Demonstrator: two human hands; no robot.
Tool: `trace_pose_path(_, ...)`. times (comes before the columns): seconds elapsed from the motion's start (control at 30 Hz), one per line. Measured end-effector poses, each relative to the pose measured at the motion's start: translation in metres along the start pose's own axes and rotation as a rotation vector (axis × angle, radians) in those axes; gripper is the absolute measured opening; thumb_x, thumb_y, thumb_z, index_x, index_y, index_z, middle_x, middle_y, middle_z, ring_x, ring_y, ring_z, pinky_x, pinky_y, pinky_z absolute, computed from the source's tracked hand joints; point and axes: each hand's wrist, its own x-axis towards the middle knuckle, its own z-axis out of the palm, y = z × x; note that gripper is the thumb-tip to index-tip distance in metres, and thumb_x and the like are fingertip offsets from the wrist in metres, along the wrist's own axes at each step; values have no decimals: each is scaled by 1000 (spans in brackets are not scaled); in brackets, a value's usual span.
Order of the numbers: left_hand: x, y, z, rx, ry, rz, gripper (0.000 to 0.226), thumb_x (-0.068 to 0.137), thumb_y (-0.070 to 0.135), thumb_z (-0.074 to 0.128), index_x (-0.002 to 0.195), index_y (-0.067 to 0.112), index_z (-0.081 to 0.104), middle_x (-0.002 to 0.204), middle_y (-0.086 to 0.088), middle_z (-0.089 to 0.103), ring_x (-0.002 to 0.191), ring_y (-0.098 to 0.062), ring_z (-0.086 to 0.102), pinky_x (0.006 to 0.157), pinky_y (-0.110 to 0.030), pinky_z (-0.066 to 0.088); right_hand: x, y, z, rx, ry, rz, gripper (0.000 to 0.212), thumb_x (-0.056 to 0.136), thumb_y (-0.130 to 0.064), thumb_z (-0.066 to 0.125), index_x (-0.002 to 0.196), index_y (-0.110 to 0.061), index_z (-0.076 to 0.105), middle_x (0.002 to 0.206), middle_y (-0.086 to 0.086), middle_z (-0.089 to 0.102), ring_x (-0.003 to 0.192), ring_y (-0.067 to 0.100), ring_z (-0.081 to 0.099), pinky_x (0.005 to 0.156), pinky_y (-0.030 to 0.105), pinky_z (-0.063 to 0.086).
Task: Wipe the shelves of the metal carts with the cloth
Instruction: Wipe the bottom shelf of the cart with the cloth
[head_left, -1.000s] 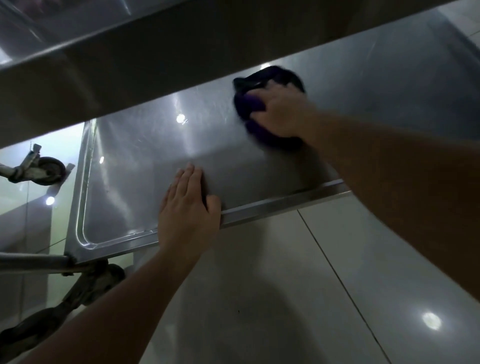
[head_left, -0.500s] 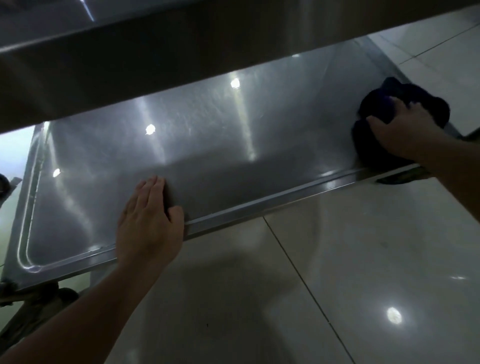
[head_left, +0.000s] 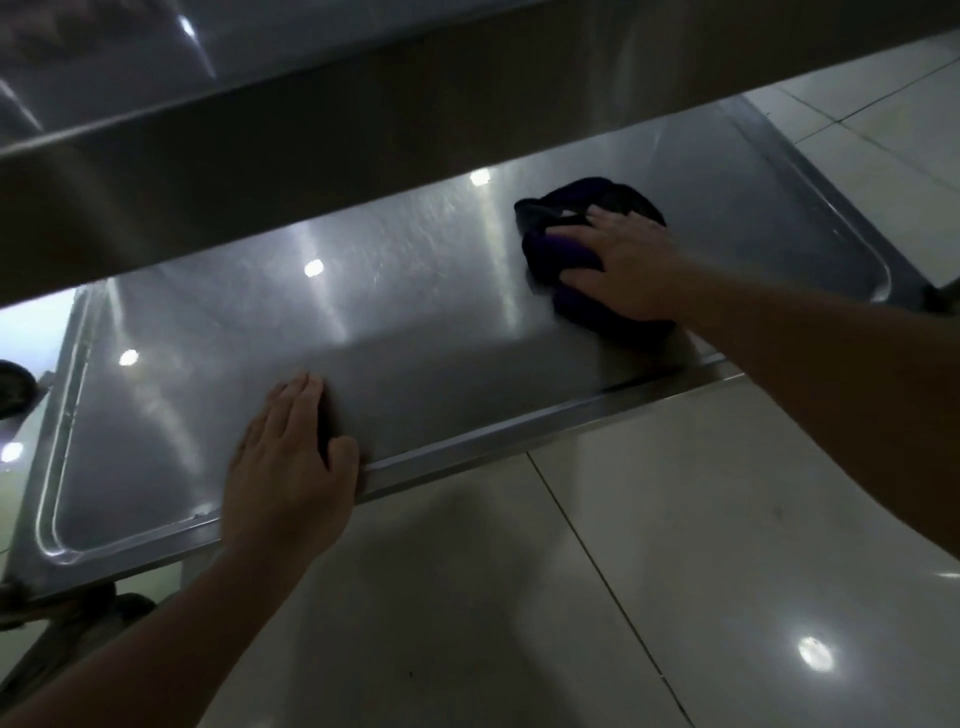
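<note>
A low steel cart shelf (head_left: 415, 332) with a raised rim runs across the view, under an upper shelf (head_left: 311, 114) that hides its far part. A bunched dark purple cloth (head_left: 558, 252) lies on the shelf right of the middle. My right hand (head_left: 628, 265) presses on the cloth, fingers spread over it and the thumb along its near side. My left hand (head_left: 291, 462) rests flat over the shelf's front rim, left of the middle, fingers straight and pointing inward.
Glossy pale floor tiles (head_left: 675, 545) lie below and to the right of the cart. A caster wheel (head_left: 13, 387) of another cart shows at the far left. The cart's own leg and wheel (head_left: 78, 618) sit under the shelf's near left corner.
My right hand swept the cloth from mid-shelf to the right front corner, then back left toward the middle. My left hand stayed on the front rim.
</note>
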Motion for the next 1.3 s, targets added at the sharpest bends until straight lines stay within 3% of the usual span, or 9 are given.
trace_pose_path(0.3,1,1,3,23,2,-17,75,91,47,30,160,19,37,167,-3,35,156,-20,26,125,-41,22,50,91,-38,120,56,574,68,102,-59,36,161,-30,18,168,20,14,153,44,14,120,61,15)
trace_pose_path(0.5,1,1,3,3,12,-21,72,92,44,31,159,18,37,167,-3,35,155,-21,27,126,-42,23,-21,142,-29,-5,221,628,70,82,-64,28,141,-29,42,143,15,39,131,44,45,103,59,40)
trace_pose_path(0.63,1,4,1,-11,12,-22,70,93,41,34,158,15,39,165,-7,37,154,-25,30,126,-45,25,-65,161,-11,186,187,847,85,88,-63,31,161,-22,15,162,24,23,143,52,27,117,62,25)
trace_pose_path(0.73,0,7,-1,-30,13,-22,65,96,35,41,157,12,40,164,-9,38,153,-27,31,126,-47,26,-103,136,3,87,263,762,89,88,-56,31,159,-4,22,161,33,23,146,53,21,119,59,17)
trace_pose_path(0.87,0,6,-1,-40,14,-11,61,100,27,50,157,9,41,164,-11,38,154,-28,30,126,-47,25,-129,51,19,45,252,540,81,88,-53,34,148,1,40,141,41,46,130,57,42,109,61,34)
trace_pose_path(1.0,-2,7,-2,-55,29,-22,66,97,35,41,156,8,42,164,-12,38,154,-28,30,126,-45,23,-128,-68,43,15,200,210,75,91,-54,35,148,-7,47,148,30,49,137,48,42,114,52,33)
trace_pose_path(1.13,-1,6,1,-46,24,-19,72,94,42,30,159,10,39,166,-10,36,155,-26,28,127,-43,21,-114,-155,64,-2,84,-84,71,99,-60,28,160,-23,30,167,10,27,155,31,21,125,43,12)
trace_pose_path(1.2,-1,3,2,-39,26,-18,74,94,44,27,160,12,38,167,-8,35,156,-25,27,127,-42,21,-112,-162,66,-6,53,-156,69,100,-61,23,160,-28,25,169,5,24,157,26,15,126,41,8)
trace_pose_path(1.3,-1,1,2,-32,22,-15,76,92,46,26,160,14,38,167,-6,35,156,-23,26,127,-41,20,-119,-132,57,-1,82,-78,70,96,-62,25,157,-28,35,164,7,36,153,30,26,124,48,19)
